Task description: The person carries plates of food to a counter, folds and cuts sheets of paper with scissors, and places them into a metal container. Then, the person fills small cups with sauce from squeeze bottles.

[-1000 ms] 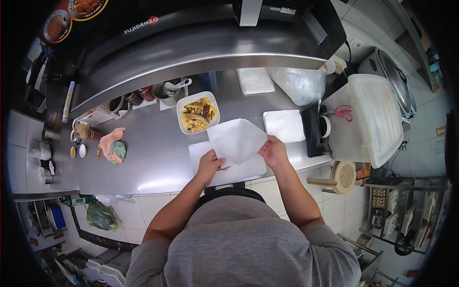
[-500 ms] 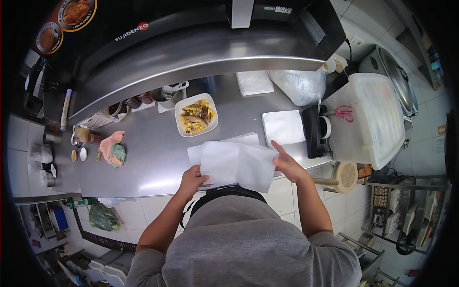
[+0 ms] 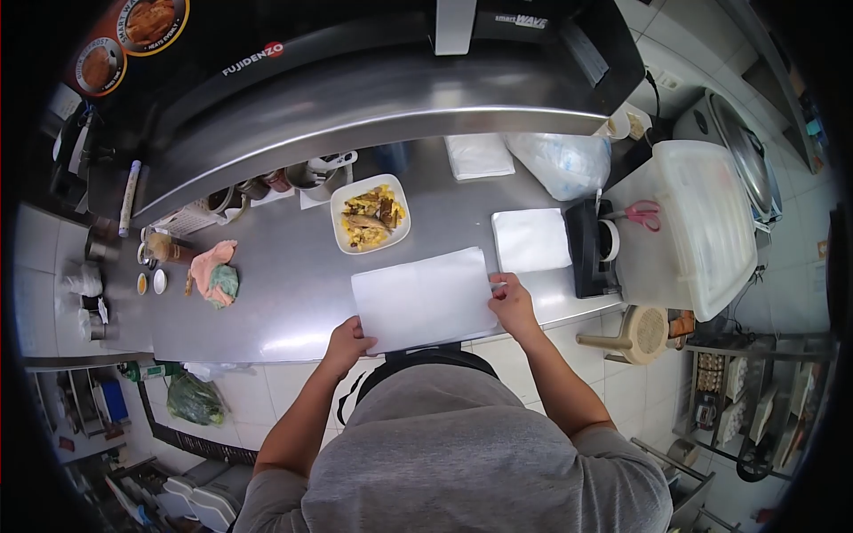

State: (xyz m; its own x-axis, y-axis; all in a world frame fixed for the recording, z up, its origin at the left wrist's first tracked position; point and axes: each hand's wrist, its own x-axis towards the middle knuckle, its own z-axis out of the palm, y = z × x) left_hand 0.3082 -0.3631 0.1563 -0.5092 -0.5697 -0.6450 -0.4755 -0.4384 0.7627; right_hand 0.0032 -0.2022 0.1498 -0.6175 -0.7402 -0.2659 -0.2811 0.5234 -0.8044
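White paper sheets [image 3: 421,298] lie in a flat layer at the front edge of the steel counter [image 3: 267,302]. My left hand [image 3: 348,345] pinches their lower left side, thumb on top. At the right side my right hand [image 3: 512,302] grips the paper edge with its fingers closed. Just beyond the sheets stands a square white bowl [image 3: 336,233] of yellow and brown food [image 3: 371,218]. A stack of white paper squares [image 3: 530,241] sits to the right of the sheets.
A black tape dispenser [image 3: 586,258], pink-handled scissors [image 3: 641,214] and a clear plastic bin [image 3: 697,231] stand on the right. Crumpled cloths [image 3: 215,274] lie on the left. A steel shelf [image 3: 382,120] overhangs the counter's back. A beige stool [image 3: 641,335] stands below on the right.
The raised, curled top sheet now lies flat, lined up over the one beneath. My right hand has moved left and closed on the paper edge; my left hand stays near the lower left corner.
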